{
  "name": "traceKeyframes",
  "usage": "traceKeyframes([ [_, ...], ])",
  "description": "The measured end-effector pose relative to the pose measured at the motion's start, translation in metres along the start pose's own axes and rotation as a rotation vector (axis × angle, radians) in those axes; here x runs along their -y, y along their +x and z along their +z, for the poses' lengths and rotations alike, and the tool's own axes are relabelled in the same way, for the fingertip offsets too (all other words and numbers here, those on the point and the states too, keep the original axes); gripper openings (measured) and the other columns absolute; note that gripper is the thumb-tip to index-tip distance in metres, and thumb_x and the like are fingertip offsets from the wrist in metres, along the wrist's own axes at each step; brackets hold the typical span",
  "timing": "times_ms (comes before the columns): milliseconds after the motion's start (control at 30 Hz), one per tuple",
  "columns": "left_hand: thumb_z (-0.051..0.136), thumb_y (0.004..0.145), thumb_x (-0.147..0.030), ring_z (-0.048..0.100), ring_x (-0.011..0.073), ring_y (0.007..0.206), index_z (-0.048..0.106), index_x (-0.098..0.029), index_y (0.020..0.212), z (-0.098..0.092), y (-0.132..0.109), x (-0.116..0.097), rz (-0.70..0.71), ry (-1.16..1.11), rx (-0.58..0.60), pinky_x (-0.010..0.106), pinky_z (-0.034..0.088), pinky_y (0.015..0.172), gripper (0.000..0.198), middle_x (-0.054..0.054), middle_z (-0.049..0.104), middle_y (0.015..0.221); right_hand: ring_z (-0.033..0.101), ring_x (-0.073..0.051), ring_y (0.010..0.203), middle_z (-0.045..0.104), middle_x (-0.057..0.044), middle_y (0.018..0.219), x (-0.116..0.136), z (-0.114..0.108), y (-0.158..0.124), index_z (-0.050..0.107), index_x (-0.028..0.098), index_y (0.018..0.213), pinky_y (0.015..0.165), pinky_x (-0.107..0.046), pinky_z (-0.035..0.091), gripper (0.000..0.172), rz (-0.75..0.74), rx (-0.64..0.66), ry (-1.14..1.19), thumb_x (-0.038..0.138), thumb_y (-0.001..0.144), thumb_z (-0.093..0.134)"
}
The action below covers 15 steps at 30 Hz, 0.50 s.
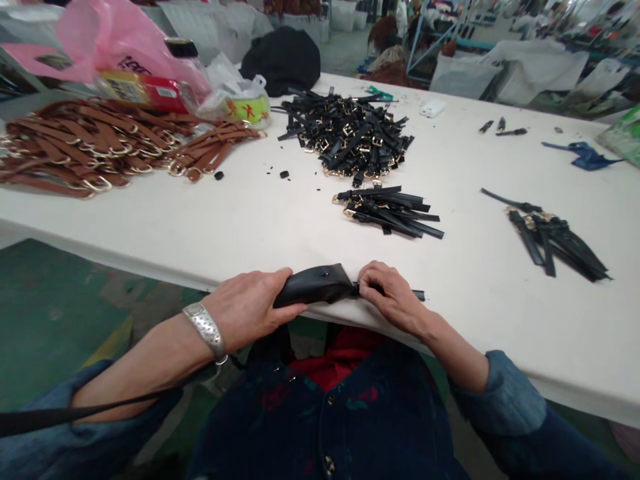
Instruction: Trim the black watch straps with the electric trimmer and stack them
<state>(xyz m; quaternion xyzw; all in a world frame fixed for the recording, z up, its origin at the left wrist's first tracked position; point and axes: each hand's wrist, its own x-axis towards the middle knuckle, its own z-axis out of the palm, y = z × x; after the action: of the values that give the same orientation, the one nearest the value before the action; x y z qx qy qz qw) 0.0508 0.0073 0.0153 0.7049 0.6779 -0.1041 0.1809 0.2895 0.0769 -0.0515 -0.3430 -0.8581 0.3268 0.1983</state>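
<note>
At the table's front edge, my left hand (245, 303) is closed around a wide, smooth black leather-like piece (317, 283) with a small stud on top. It narrows toward the right. My right hand (390, 293) pinches at that narrow end, its fingers hiding the join. The end of a short black strap (419, 295) pokes out past my right hand. Beyond my hands lies a small bunch of black straps (393, 210) with gold buckles. Behind it is a larger heap of black buckle straps (350, 130).
Brown straps with metal rings (90, 143) are piled at the left, before a pink plastic bag (120, 40). Another black strap bunch (550, 237) lies at the right. A black cap (283, 60) sits at the back. Blue cloth scrap (585, 155) lies far right on the white table (200, 220).
</note>
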Motion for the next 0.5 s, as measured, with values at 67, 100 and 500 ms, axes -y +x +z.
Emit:
traceKeyframes([
  [67,0.042,0.076,-0.059,0.062,0.0245,0.066,0.057,-0.022,0.095,0.0,-0.001,0.001,0.001,-0.007,-0.004,0.03,0.038,0.058,0.044,0.007,0.067,0.071,0.051,-0.014,0.074,0.056,-0.001,0.079,-0.004,0.002,0.002,0.053,0.019,0.073,0.071,-0.027,0.038,0.014,0.041,-0.041,0.065,0.019,0.085,0.046],
  [100,0.042,0.076,-0.059,0.062,0.0245,0.065,0.057,-0.022,0.095,0.0,-0.001,0.003,0.002,-0.005,-0.007,0.03,0.038,0.057,0.044,0.007,0.067,0.07,0.051,-0.013,0.071,0.056,0.0,0.076,-0.005,0.004,0.004,0.053,0.02,0.074,0.068,-0.026,0.037,0.014,0.069,-0.062,0.059,0.02,0.085,0.046],
  [500,0.04,0.079,-0.057,0.061,0.0227,0.061,0.057,-0.022,0.096,-0.006,-0.008,-0.003,0.077,0.151,-0.025,0.03,0.035,0.053,0.043,0.007,0.066,0.069,0.053,-0.015,0.066,0.06,0.001,0.072,-0.006,0.014,0.01,0.055,0.023,0.08,0.063,-0.025,0.034,0.011,0.165,-0.143,-0.098,0.026,0.087,0.047],
])
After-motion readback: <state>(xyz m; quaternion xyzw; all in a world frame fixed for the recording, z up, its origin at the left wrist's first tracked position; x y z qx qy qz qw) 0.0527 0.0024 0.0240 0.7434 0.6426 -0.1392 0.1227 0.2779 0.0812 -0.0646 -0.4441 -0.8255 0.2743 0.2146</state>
